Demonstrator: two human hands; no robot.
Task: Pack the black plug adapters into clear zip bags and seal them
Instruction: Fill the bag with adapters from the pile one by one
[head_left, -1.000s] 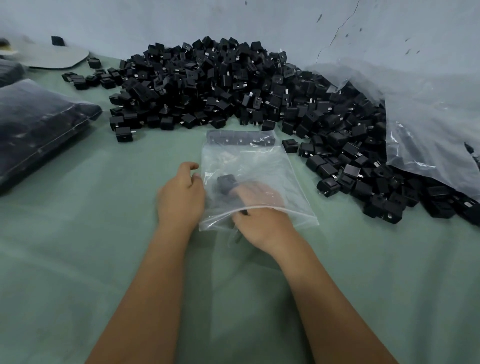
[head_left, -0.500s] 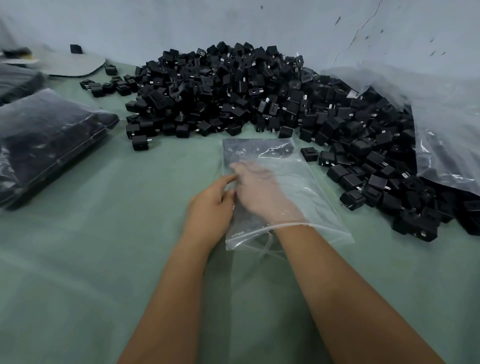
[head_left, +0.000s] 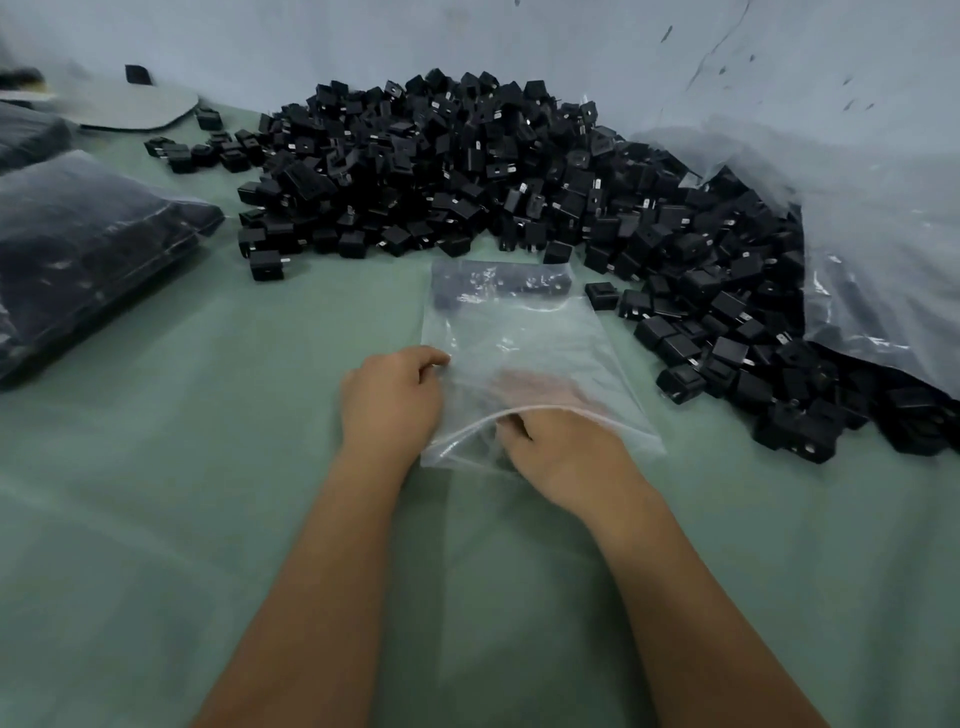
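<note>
A person sits at a green bench (head_left: 156, 519), filling a clear zip bag (head_left: 524, 343) that lies flat in front of them, mouth toward the body. The left hand (head_left: 389, 400) pinches the bag's left edge and holds it steady. The right hand (head_left: 566, 457) has its fingers tucked inside the open mouth; whether they grip anything cannot be told through the blurred plastic. This looks like the loading step. A short row of black adapters (head_left: 498, 283) sits at the bag's far, closed end, and most of the bag is empty. Next, the right hand would likely need to reach for more pieces. A large heap of loose adapters (head_left: 467, 171) rises just beyond the bag, spilling from a big plastic sack (head_left: 878, 249) at right. Filled bags (head_left: 88, 249) lie at left.
</note>
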